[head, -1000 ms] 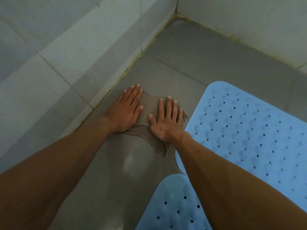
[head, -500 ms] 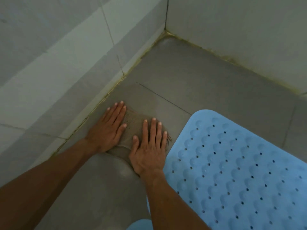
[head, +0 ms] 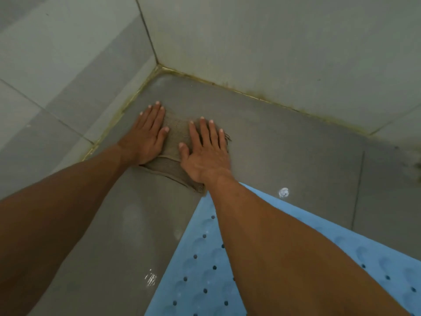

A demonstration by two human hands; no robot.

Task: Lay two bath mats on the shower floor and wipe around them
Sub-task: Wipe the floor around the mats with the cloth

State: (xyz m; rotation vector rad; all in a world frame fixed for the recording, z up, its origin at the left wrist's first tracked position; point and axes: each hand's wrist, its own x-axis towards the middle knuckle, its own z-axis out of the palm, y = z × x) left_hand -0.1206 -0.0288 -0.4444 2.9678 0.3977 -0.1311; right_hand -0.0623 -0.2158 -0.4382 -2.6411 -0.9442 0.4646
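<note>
A brown frayed cloth point(head: 176, 137) lies flat on the grey shower floor point(head: 284, 142) close to the corner. My left hand point(head: 148, 135) presses on its left part with straight fingers. On the cloth's right part my right hand point(head: 205, 151) also presses flat, fingers spread. A light blue bath mat point(head: 200, 270) with bumps and small holes lies at the lower right, partly under my right forearm. Only this one mat shows in the frame.
Tiled walls meet at the corner point(head: 158, 65) just beyond my hands, with yellowed grout point(head: 262, 96) along the floor edge. Wet shine marks the floor point(head: 150, 279) left of the mat. A small white spot point(head: 283, 192) sits on the floor right of my wrist.
Both hands have pushed the cloth forward along the left wall, closer to the corner. The second mat's edge at the bottom has gone out of view.
</note>
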